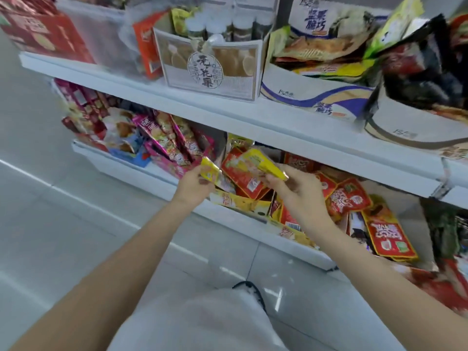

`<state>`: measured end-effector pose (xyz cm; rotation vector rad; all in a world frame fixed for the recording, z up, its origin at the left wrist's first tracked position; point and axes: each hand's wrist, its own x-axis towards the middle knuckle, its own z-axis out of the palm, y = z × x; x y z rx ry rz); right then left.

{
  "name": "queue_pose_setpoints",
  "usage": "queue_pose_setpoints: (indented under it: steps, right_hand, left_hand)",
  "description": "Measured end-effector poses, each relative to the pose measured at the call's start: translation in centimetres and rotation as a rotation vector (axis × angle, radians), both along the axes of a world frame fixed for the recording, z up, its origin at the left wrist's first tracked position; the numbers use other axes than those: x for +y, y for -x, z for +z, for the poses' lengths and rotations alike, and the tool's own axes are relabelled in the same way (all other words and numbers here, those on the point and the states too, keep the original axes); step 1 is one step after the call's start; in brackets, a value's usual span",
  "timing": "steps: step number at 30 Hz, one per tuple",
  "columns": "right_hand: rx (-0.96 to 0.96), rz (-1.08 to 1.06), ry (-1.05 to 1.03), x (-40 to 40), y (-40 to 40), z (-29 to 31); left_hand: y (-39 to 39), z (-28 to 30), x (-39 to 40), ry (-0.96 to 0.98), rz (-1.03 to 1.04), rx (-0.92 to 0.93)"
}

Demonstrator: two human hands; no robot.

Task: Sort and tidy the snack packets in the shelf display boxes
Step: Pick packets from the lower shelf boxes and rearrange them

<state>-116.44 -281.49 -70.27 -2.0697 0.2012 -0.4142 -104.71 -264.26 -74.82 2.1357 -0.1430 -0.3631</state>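
Snack packets, two yellow ones, are held up in front of the lower shelf (177, 183). Left hand (195, 182) pinches one yellow packet (210, 171) by its edge; right hand (293, 188) grips the other yellow packet (263, 163), fingers curled round its end. Both sit just above an open yellow display box (240, 202) of glossy red packets (243, 177), flat, crinkled foil, lying jumbled. More red packets (349, 196) lie loose to the right. Frame blurred; print unreadable.

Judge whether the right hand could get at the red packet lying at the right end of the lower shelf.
Probably yes: the red packet lies uncovered on top, nothing between. But the right hand already holds a yellow packet, so its grip is occupied.
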Motion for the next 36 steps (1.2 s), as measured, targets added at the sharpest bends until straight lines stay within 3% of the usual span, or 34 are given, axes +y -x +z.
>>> queue_pose_setpoints:
  steps: [3,9,12,14,16,19,21,23,26,28,30,33,36]
  right_hand:
    - [0.015,-0.049,0.137,2.0,-2.1,-1.0]
    - [0.377,0.069,0.305,4.7,-6.8,-4.9]
    - [0.298,0.063,0.301,4.2,-6.6,-5.1]
    - [0.252,-0.010,0.442,2.4,-6.0,-5.3]
    - [0.324,-0.048,0.620,0.3,-5.7,-5.8]
    - [0.549,-0.038,0.652,-1.1,-6.1,-6.5]
    - [0.582,-0.057,0.666,-1.0,-6.4,-6.9]
    - [0.542,-0.093,0.709,-0.9,-6.4,-7.5]
    - [0.509,-0.077,0.543,-0.5,-5.9,-8.1]
    - [0.506,-0.051,0.377,-0.3,-5.3,-8.5]
    - [0.441,-0.069,0.266,-0.1,-4.5,-8.5]
    - [0.222,-0.286,0.012,-0.2,-3.1,-6.7]
    - [0.062,-0.446,-0.012,-1.4,-1.4,-4.8]
  left_hand:
    - [0.3,-0.5,0.3,-0.049,-0.001,-0.131]
    - [1.2,-0.4,0.5,0.041,-0.034,-0.323]
    - [0.6,-0.2,0.5,-0.133,-0.105,-0.486]
    - [0.0,-0.3,0.3,-0.229,-0.164,-0.597]
    - [-0.2,-0.2,-0.1,-0.288,-0.232,-0.673]
    - [-0.4,-0.3,-1.1,-0.432,-0.380,-0.808]
    - [-0.6,-0.6,-1.5,-0.518,-0.418,-0.890]
    - [-0.7,-0.6,-1.8,-0.594,-0.439,-0.819]
    - [-0.6,-1.5,-1.9,-0.661,-0.563,-0.692]
    - [0.0,-2.7,-1.5,-0.615,-0.587,-0.742]
    - [0.4,-3.9,-0.9,-0.553,-0.555,-0.635]
    - [0.6,-4.5,-0.9,-0.590,-0.532,-0.541]
    - [0.6,-4.0,-1.2,-0.591,-0.505,-0.475]
